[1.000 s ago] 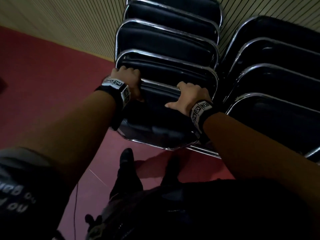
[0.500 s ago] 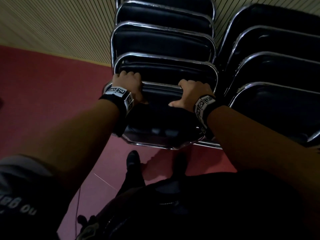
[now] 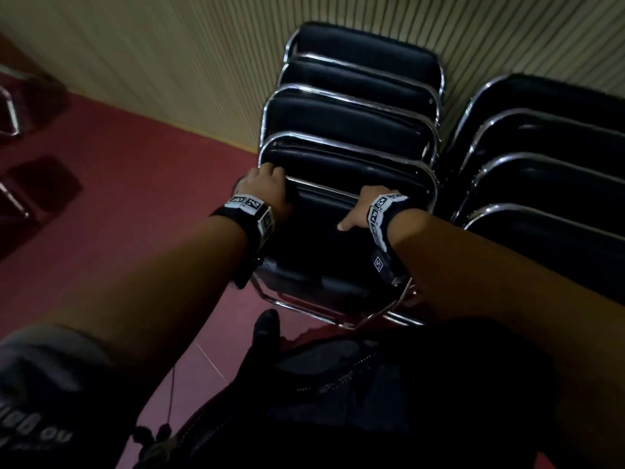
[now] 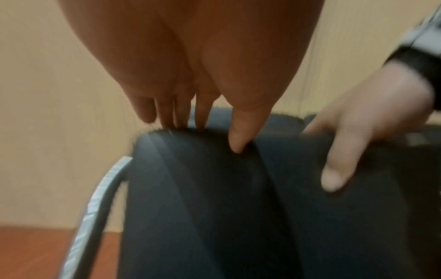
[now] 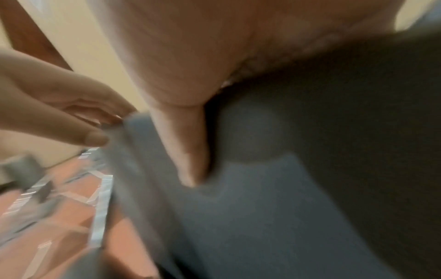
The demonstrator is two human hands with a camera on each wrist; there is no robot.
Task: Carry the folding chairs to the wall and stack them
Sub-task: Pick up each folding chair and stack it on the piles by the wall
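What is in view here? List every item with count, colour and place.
front chair: one, black pad with chrome frame, folded, nearest the person, in front of the left row
left row chairs: four, black and chrome, folded, leaning toward the wall behind the front chair
right row chairs: four visible, black and chrome, right of the left row, cut by the picture edge
wall: one, beige, ribbed, behind both rows
floor: red
shapes: dark with chrome, far left, too blurred to name
shoe: one, black, below the front chair
wrist bands: two, black with white markers
left hand: grips the front chair's top edge
right hand: grips the same edge
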